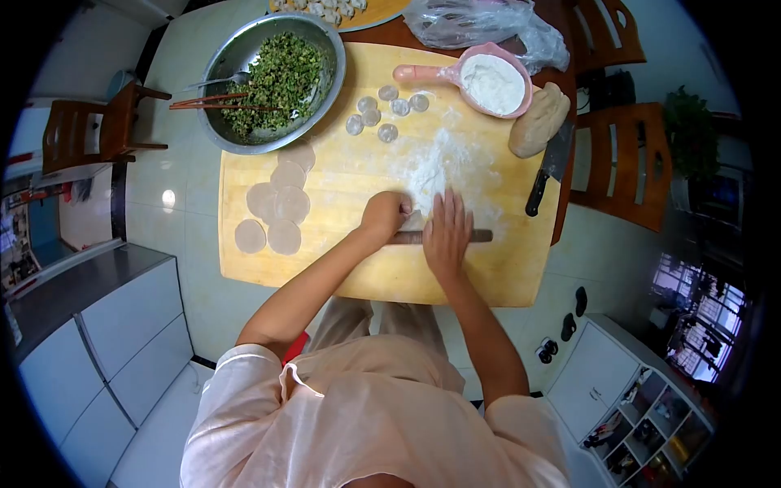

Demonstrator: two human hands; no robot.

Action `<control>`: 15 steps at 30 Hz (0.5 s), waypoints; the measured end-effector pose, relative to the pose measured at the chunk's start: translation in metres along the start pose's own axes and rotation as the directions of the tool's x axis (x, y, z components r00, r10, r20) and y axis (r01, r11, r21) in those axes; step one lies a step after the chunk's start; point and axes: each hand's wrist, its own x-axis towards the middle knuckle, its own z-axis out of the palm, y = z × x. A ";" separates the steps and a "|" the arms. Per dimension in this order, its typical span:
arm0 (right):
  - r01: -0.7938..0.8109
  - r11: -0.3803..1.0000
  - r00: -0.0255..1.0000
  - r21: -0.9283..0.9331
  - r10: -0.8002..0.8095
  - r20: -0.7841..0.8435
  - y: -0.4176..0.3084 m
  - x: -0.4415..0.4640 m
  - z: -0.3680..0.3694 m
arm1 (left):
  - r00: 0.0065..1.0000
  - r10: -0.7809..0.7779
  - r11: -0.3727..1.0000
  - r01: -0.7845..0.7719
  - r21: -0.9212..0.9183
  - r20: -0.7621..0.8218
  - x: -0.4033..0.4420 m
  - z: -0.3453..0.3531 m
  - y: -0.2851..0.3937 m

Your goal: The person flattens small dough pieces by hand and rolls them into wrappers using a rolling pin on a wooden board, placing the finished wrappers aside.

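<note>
My left hand [385, 218] is closed at the edge of a small dough wrapper [414, 221], which is mostly hidden between my hands. Flat and with its fingers stretched forward, my right hand [447, 236] lies across a dark wooden rolling pin [482, 236]. The pin's left end reaches below my left hand. Just beyond my fingers, loose white flour [429, 175] is spread over the wooden board [350, 272]. Several rolled round wrappers [284, 237] lie at the board's left, some overlapping. Farther back are several small flattened dough pieces [388, 132].
A metal bowl [213, 122] of chopped green filling, with a spoon and chopsticks, stands at the back left. At the back right are a pink scoop [427, 74] of flour, a dough lump [540, 120], a knife [547, 171] and a plastic bag [488, 23]. Chairs stand beyond.
</note>
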 end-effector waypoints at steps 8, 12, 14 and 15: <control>-0.021 0.998 0.999 0.067 0.024 -0.040 0.000 0.038 0.007 | 0.999 0.032 0.973 -0.030 0.228 -0.006 0.016 0.004 0.008; 0.019 1.000 1.000 0.009 -0.020 0.018 0.000 -0.016 0.000 | 0.998 -0.058 0.998 0.057 -0.018 -0.035 -0.002 0.002 0.000; -0.004 1.000 1.000 0.013 0.004 -0.017 0.000 0.010 0.010 | 0.999 -0.048 0.997 0.047 -0.056 -0.017 -0.007 0.001 0.004; -0.007 1.000 1.000 0.014 0.007 -0.030 0.001 0.031 0.013 | 0.999 0.039 0.996 -0.038 0.086 -0.014 -0.003 0.001 0.007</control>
